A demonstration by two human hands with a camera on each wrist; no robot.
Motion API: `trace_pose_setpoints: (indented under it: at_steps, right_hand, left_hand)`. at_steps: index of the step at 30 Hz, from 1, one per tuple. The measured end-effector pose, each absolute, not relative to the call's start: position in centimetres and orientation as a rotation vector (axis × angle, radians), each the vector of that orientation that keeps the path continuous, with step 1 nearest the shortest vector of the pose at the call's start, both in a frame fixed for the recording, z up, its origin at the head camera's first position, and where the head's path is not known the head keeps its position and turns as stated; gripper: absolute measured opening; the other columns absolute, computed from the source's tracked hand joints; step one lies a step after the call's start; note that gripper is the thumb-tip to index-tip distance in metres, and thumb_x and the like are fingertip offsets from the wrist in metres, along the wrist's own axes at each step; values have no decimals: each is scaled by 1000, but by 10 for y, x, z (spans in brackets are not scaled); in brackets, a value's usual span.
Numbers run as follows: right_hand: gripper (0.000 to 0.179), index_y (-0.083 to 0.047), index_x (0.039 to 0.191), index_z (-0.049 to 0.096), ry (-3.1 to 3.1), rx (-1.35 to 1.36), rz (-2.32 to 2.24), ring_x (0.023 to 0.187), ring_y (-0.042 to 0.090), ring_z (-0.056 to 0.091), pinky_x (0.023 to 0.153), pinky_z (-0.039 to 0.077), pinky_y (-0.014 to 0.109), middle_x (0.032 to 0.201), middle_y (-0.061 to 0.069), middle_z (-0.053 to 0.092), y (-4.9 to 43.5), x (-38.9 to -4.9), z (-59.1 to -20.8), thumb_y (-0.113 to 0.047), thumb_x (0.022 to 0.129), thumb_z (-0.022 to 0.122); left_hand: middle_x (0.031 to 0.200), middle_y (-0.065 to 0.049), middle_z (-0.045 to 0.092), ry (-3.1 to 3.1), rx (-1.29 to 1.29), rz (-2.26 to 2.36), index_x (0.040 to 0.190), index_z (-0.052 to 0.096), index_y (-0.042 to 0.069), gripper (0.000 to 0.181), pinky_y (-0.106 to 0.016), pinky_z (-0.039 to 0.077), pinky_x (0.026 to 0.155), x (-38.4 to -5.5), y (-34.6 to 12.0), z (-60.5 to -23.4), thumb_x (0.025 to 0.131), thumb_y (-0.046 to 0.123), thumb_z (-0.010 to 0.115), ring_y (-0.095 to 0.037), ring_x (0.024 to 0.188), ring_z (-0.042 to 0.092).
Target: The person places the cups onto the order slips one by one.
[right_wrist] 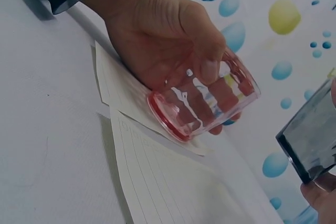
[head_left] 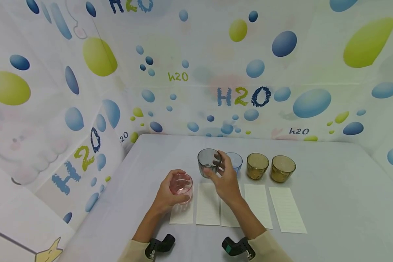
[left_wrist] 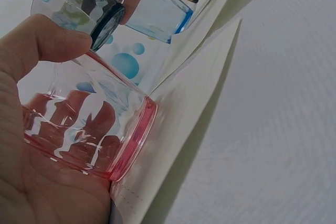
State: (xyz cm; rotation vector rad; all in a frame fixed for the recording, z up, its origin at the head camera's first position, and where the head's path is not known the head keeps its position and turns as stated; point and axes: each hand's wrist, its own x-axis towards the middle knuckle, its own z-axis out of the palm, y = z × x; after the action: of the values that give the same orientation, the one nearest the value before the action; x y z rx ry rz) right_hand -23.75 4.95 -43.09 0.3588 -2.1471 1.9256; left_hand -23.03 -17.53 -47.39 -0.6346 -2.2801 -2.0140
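My left hand [head_left: 169,193] grips a clear pink glass [head_left: 181,186] above the leftmost paper slip [head_left: 182,215]; its curled fingers show through the glass wall in the left wrist view. With thumb and fingers my right hand [head_left: 226,180] holds a grey glass [head_left: 207,160], a little behind and to the right of the pink one. Partly hidden behind the right hand is a light blue glass [head_left: 236,162]. Two amber glasses, one nearer the middle [head_left: 257,166] and the other at the right end [head_left: 282,169], stand upright on the table.
Several lined paper slips lie in a row on the white table [head_left: 340,196], among them one below the grey glass [head_left: 207,207] and one at the far right [head_left: 287,211]. A printed curtain [head_left: 196,47] rises behind and at the left of the table.
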Motion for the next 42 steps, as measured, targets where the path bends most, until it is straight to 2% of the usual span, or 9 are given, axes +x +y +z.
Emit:
trace_pose_setpoints:
  at_steps: [12,20,26,31,42]
  right_hand:
    - [77,-7,152,36,-2153,393,1962,137,37,48,114,39,51,147,16,49,60,-236,-433,-16,89,78]
    - [76,-5,149,39,-2169,442,1984,133,38,51,113,40,52,145,18,52,66,-236,-433,-9,85,80]
    - [74,-2,145,42,-2191,500,2022,131,38,53,111,41,55,141,22,55,70,-238,-433,-5,83,82]
    - [75,0,144,42,-2216,529,2069,132,39,52,110,42,53,141,27,52,73,-239,-434,-3,81,83]
    - [76,0,144,42,-2263,522,2090,133,38,51,108,45,52,139,23,54,80,-239,-434,-8,81,84]
  left_hand:
    - [129,-19,61,-2284,-629,-2027,139,41,-4,78,-35,50,104,-232,-175,-476,71,-7,78,-39,121,60]
    - [129,-16,62,-2287,-609,-2042,140,41,-3,80,-31,50,104,-231,-175,-474,70,-8,78,-37,122,60]
    - [129,-17,61,-2295,-598,-2029,141,41,-2,80,-35,50,104,-232,-175,-474,70,-7,78,-38,122,59]
    - [130,-19,61,-2293,-600,-2027,141,41,-3,80,-38,50,105,-230,-176,-475,70,-7,78,-40,122,59]
    - [130,-19,61,-2278,-611,-2040,140,42,-2,81,-36,50,104,-229,-175,-474,68,-5,78,-39,123,58]
